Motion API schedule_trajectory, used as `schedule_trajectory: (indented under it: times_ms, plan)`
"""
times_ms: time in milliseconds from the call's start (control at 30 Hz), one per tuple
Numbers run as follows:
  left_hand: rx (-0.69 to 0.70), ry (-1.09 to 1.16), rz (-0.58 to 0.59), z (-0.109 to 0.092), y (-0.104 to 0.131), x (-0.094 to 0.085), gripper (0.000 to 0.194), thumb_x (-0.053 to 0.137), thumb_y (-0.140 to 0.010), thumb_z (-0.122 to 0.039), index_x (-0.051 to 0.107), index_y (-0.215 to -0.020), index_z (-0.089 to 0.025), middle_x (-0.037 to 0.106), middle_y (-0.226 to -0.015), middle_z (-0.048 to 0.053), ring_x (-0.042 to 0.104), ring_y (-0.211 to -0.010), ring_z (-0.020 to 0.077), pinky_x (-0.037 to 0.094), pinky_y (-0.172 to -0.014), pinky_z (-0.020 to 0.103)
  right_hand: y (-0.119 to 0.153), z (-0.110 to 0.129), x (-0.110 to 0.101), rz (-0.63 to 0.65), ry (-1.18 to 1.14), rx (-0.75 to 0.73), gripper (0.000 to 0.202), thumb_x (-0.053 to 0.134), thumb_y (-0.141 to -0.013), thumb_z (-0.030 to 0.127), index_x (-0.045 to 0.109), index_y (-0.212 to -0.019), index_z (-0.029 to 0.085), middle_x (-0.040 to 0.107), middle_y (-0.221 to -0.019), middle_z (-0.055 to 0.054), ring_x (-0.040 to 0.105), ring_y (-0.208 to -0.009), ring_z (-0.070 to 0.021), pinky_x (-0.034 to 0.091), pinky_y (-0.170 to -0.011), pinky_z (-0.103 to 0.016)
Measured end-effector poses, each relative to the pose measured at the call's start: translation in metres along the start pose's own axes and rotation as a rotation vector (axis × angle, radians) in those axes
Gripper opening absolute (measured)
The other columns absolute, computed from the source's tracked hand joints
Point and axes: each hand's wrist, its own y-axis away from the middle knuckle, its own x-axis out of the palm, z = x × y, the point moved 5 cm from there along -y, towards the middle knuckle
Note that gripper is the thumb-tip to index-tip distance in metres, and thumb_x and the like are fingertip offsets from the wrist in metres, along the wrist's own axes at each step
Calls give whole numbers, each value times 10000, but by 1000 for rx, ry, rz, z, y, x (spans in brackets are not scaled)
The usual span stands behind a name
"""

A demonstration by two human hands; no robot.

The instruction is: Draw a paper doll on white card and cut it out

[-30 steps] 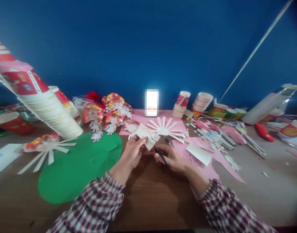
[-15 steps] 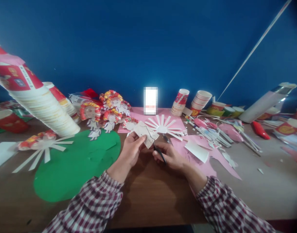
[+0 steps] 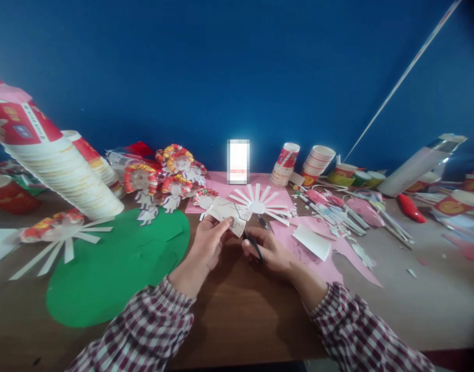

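Note:
My left hand (image 3: 210,242) pinches a piece of white paper (image 3: 221,209) with dark outlines drawn on it, thumb on top. Black-handled scissors (image 3: 254,246) are in my right hand (image 3: 270,250), fingers closed round the handles. The blades lie at the lower right of the paper and are mostly hidden by it. Just behind the paper, a white cup cut into spread strips (image 3: 257,205) rests on a pink sheet (image 3: 217,180). To the left stand several paper figures with red and yellow rings (image 3: 175,194).
A green paper shape (image 3: 116,274) lies left, under a strip-cut cup (image 3: 68,240). A tall leaning cup stack (image 3: 62,160) stands far left, smaller cup stacks (image 3: 318,164) at the back. Pink paper scraps (image 3: 299,248), markers (image 3: 347,219) and a red object (image 3: 411,208) lie right.
The paper in my left hand has tilted and turned slightly, with its far edge lower. My hands stay close together; the whole view has shifted a little.

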Motion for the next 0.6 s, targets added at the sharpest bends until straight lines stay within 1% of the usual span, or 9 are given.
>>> schedule_trajectory:
  times_ms: [167,300,433,600]
  plan:
    - [7,-23,36,-4,0,2,401,794,-591,-226,614,-937,-130,692,-842,43,632,-691,143,509,-624,259,1,-1,-1,42,-42,17,368,568,-834,528,553,-914,168,506,-681,13,459,-575,-94,357,-512,-205]
    - [22,-19,34,-5,1,3,419,803,-574,-217,611,-934,-121,693,-833,46,633,-701,153,513,-624,273,2,0,0,39,-19,29,371,582,-825,528,550,-909,168,494,-686,16,451,-580,-93,347,-509,-203]
    - [28,-28,-1,-3,2,3,380,805,-573,-232,608,-882,-133,689,-790,29,634,-668,145,511,-624,274,0,0,1,-1,3,18,392,588,-811,542,563,-949,176,474,-654,26,432,-557,-97,338,-485,-211]
    - [-1,-56,-62,-1,5,2,376,825,-540,-255,618,-833,-141,677,-738,7,614,-609,108,481,-561,214,-1,0,-1,-36,48,2,383,615,-790,531,594,-944,181,503,-663,16,461,-567,-112,349,-497,-227]
